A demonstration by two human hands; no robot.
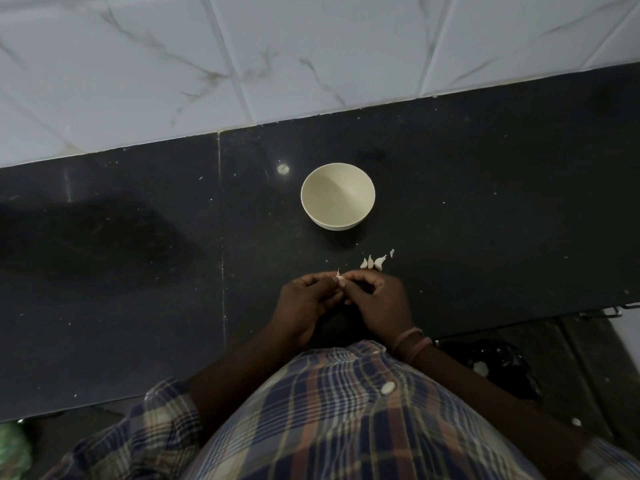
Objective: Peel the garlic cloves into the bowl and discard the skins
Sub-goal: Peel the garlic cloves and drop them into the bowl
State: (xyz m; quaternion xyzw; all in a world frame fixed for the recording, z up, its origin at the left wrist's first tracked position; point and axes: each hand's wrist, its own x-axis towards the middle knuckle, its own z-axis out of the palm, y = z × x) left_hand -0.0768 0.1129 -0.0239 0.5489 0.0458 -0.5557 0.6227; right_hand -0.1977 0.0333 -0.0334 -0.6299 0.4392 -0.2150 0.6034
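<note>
left hand point(304, 299): fingers curled, pinches 1 clove point(340, 279) at its tips, steadying it for peeling.
right hand point(375, 299): fingers curled onto the same clove from the other side, likely picking at the skin; held above the counter so scraps drop clear.
loose cloves point(372, 262): about 3, unpeeled, on the counter just beyond the right hand, within easy reach.
skin scrap point(392, 252): beside them.
bowl point(337, 195): beyond the cloves, upright, nothing visible inside.
counter point(138, 271): dark, flecked.
dark bag point(498, 365): below the counter edge at right, probably for skins.
</note>
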